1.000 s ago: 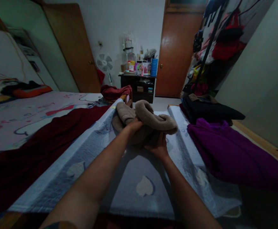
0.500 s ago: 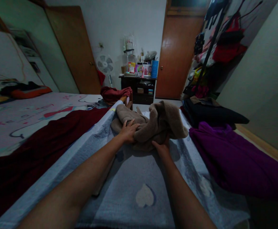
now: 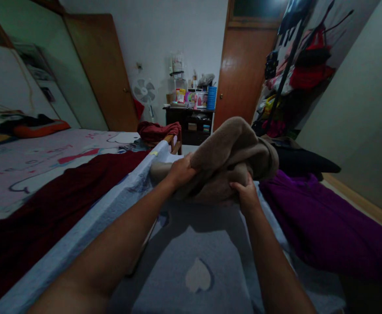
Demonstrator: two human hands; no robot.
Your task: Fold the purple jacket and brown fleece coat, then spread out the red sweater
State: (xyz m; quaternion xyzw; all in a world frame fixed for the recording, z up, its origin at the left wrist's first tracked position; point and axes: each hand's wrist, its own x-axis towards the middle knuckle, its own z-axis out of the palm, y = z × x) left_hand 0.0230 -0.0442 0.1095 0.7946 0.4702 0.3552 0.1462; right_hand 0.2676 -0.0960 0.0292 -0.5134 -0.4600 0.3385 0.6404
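Note:
A thick brown fleecy garment (image 3: 223, 152) is bunched up over the far part of the blue-grey cloth-covered surface (image 3: 164, 279). My left hand (image 3: 182, 171) grips its left side, fingers mostly hidden behind the fabric. At the lower right, my right hand (image 3: 248, 194) pinches an edge of the same garment between thumb and fingers. The fabric is lifted in folds between both hands. What kind of garment it is cannot be made out.
Folded purple clothing (image 3: 321, 222) and a dark folded pile (image 3: 305, 159) lie to the right. On the left are a dark red cloth (image 3: 79, 192) and a patterned bed (image 3: 40, 152). A fan (image 3: 144, 90) and a cluttered dark cabinet (image 3: 187, 137) stand at the back.
Both hands have raised the brown garment, and its top edge now stands higher. My right hand has moved right; my left hand has gone from lying spread on the fabric to gripping it.

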